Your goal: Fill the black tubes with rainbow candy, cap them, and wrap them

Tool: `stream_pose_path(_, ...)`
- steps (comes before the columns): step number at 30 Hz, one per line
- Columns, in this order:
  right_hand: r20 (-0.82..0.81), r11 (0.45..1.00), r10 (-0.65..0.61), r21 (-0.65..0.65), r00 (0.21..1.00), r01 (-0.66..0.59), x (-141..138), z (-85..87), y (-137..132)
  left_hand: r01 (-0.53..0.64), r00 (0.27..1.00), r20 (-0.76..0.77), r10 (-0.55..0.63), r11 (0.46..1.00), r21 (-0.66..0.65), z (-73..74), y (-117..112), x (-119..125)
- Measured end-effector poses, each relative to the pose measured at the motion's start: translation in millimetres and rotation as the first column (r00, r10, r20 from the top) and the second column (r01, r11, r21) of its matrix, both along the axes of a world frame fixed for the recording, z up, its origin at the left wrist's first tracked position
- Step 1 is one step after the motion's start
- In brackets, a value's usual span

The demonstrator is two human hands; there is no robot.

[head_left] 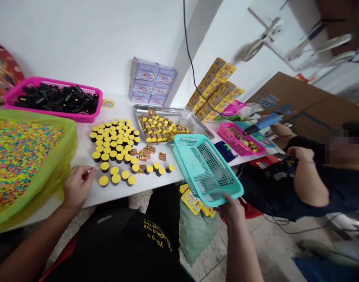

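Observation:
My right hand (232, 211) grips the near end of a teal plastic basket (210, 170), which is tilted and juts past the table's front edge. Nothing lies inside the basket. Over at the left, my left hand (78, 186) is closed, its fingers curled and no object showing in them, beside the table's front edge. It is between a yellow bag of colourful candies (23, 156) and a group of small black tubs with yellow lids (111, 143). Small printed packets (147, 152) lie among the nearest tubs.
A metal tray (138, 117) of yellow-capped containers stands behind the tubs. A pink basket (51, 113) of black pieces is at the back left. Purple boxes (153, 80) and yellow boxes (214, 90) are stacked at the back. A co-worker (311, 180) sits at right, near a blue heat gun (263, 122).

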State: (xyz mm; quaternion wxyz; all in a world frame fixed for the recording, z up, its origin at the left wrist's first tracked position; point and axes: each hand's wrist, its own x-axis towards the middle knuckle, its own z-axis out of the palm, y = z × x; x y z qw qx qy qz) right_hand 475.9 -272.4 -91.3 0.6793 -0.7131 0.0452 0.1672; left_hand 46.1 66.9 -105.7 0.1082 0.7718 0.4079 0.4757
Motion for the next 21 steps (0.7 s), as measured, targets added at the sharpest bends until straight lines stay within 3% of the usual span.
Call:
stream_pose_path(7, -0.061, 1.0, 0.019, -0.023, 0.998, -0.02, -2.5, 6.5, 2.8, -0.061, 0.998, -0.008, 0.061, 0.998, -0.01, -2.4, 3.9, 3.9)
stream_pose_path(12, -0.022, 0.996, -0.085, 0.023, 0.996, 0.086, -6.2, 6.8, -2.5, -0.066, 0.998, 0.003, 0.066, 0.996, -0.057, -1.7, 3.0, 4.0)
stream_pose_path(16, -0.028, 0.999, -0.04, 0.02, 0.999, 0.04, -7.8, 12.1, 4.8, -0.062, 0.998, 0.021, 0.064, 0.994, -0.088, -5.1, 4.9, 1.9)
stream_pose_path(18, -0.038, 0.998, -0.055, 0.009, 0.998, 0.056, -8.4, 8.5, 1.9, -0.065, 0.997, 0.03, 0.07, 0.989, -0.13, -8.0, 5.7, 1.4)
stream_pose_path(21, -0.064, 0.999, -0.033, -0.026, 0.997, 0.032, -16.7, -12.7, -13.7, -0.102, 0.99, 0.078, 0.121, 0.972, -0.214, -9.9, 4.7, 0.7)
